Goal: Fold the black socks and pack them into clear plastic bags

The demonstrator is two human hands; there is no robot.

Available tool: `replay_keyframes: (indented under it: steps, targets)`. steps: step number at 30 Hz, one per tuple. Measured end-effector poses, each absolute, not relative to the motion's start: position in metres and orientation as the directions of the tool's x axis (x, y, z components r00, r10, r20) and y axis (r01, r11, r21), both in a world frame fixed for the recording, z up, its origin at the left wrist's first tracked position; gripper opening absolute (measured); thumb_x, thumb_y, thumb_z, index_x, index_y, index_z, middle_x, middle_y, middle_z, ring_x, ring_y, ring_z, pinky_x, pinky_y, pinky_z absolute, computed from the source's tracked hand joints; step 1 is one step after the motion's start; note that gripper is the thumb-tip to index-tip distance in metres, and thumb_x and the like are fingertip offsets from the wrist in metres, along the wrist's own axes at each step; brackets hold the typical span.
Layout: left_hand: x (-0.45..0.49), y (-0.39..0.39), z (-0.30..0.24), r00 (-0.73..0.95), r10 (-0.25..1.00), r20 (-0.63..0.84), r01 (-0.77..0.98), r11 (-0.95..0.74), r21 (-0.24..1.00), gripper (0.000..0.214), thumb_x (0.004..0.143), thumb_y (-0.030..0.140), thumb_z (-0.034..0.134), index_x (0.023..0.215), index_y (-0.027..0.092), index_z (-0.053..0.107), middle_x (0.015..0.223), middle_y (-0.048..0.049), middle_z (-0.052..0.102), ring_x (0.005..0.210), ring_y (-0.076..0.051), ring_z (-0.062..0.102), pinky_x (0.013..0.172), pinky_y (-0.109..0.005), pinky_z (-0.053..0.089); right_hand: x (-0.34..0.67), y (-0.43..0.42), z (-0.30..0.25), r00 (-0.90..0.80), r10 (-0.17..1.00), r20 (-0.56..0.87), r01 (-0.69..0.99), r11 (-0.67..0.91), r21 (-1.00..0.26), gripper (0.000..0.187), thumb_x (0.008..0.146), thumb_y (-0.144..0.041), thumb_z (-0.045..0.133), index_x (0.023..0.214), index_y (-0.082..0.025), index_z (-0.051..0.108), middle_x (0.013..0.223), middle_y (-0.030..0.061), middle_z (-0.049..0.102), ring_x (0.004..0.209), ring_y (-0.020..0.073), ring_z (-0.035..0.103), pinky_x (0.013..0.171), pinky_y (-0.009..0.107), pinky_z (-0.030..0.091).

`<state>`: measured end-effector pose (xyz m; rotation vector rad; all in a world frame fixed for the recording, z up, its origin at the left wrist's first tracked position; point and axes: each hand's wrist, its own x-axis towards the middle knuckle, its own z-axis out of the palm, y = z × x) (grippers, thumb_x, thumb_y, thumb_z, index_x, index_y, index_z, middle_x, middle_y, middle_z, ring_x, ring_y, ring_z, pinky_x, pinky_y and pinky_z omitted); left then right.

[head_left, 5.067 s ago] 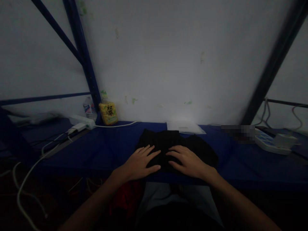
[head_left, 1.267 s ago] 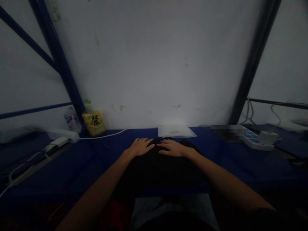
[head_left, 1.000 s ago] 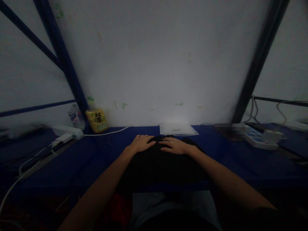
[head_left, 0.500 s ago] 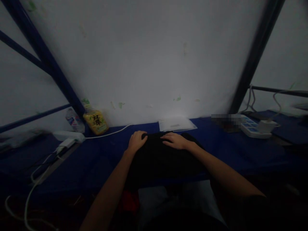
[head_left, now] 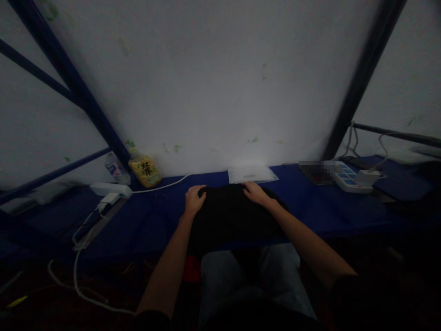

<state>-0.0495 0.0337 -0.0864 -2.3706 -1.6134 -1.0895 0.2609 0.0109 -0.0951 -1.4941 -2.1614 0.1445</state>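
Our left hand: our left hand [head_left: 195, 200] lies on the far edge of the black cloth [head_left: 234, 216], near its left corner.
Our right hand: our right hand [head_left: 255, 193] lies on the same far edge, toward the right.
Our fingers: they are not in tight fists. Both sets of fingers sit on the cloth, but it is too dark for us to tell if they pinch it.
The cloth: it lies in front of us on the blue table top [head_left: 161, 207] and comes to the table's near edge.
Just past the cloth: a clear flat packet [head_left: 252, 174] sits very near the far edge of the cloth.
On the left: a yellow-label bottle [head_left: 144, 172] and a small clear bottle [head_left: 117, 169] stand by a blue metal post [head_left: 90, 108]. A white power strip [head_left: 110, 189] lies close by, and a white cord [head_left: 161, 182] runs along the wall [head_left: 206, 82].
On the right: a blurry patch [head_left: 315, 171] hides something next to a blue-and-white power strip [head_left: 347, 182].
In the way: our arms cross over the table's near edge, above our knees in pale trousers [head_left: 220, 285].
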Motion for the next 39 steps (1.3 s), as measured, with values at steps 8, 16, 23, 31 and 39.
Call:
replay_keyframes:
  steps: [8, 16, 23, 31, 39]
  targets:
    - [-0.05, 0.031, -0.081, 0.229, 0.76, 0.608, 0.853, -0.458, 0.251, 0.029, 0.083, 0.025, 0.059, 0.112, 0.028, 0.066, 0.103, -0.0043, 0.064, 0.101, -0.025, 0.053, 0.088, -0.039, 0.04, 0.252, 0.023, -0.092, -0.134, 0.94, 0.314, 0.883, 0.257, -0.392, 0.026, 0.092, -0.027, 0.048, 0.113, -0.019, 0.06, 0.109, 0.0091, 0.063, 0.102, 0.0192, 0.057, 0.09, 0.027, 0.041]
    - [-0.052, 0.032, -0.081, 0.232, 0.742, 0.629, 0.752, -0.547, 0.368, 0.015, 0.075, 0.015, 0.06, 0.087, 0.022, 0.066, 0.102, -0.0025, 0.068, 0.103, -0.022, 0.058, 0.095, -0.039, 0.041, 0.256, 0.013, -0.095, -0.085, 0.724, 0.684, 0.829, 0.433, -0.355, 0.022, 0.092, -0.028, 0.05, 0.1, -0.023, 0.069, 0.107, 0.0093, 0.061, 0.102, 0.0215, 0.052, 0.088, 0.032, 0.045]
    - [-0.051, 0.015, -0.057, 0.163, 0.765, 0.623, 0.573, -0.588, 0.571, 0.011, 0.076, 0.017, 0.055, 0.085, 0.019, 0.062, 0.098, -0.0029, 0.071, 0.097, -0.02, 0.065, 0.094, -0.037, 0.047, 0.263, 0.011, -0.066, -0.002, 0.665, 0.747, 0.612, 0.591, -0.525, 0.026, 0.092, -0.029, 0.047, 0.102, -0.018, 0.069, 0.101, 0.0076, 0.07, 0.096, 0.0199, 0.062, 0.091, 0.034, 0.046]
    - [-0.049, -0.021, -0.016, 0.22, 0.781, 0.585, 0.476, -0.609, 0.634, 0.015, 0.08, 0.026, 0.054, 0.087, 0.016, 0.063, 0.094, -0.0063, 0.071, 0.094, -0.021, 0.066, 0.091, -0.038, 0.049, 0.281, -0.043, -0.016, -0.224, 0.683, 0.696, 0.586, 0.665, -0.463, 0.026, 0.092, -0.031, 0.048, 0.104, -0.02, 0.068, 0.1, 0.0075, 0.069, 0.096, 0.0205, 0.061, 0.089, 0.036, 0.047]
    - [-0.077, -0.117, -0.027, 0.582, 0.716, 0.385, 0.526, -0.692, 0.493, 0.018, 0.077, 0.02, 0.052, 0.084, 0.023, 0.069, 0.089, -0.0021, 0.071, 0.087, -0.02, 0.064, 0.085, -0.033, 0.048, 0.295, -0.146, -0.047, -0.644, 0.531, 0.551, 0.462, 0.843, -0.274, 0.028, 0.096, -0.024, 0.042, 0.114, -0.023, 0.064, 0.098, 0.008, 0.067, 0.095, 0.0197, 0.058, 0.083, 0.036, 0.048]
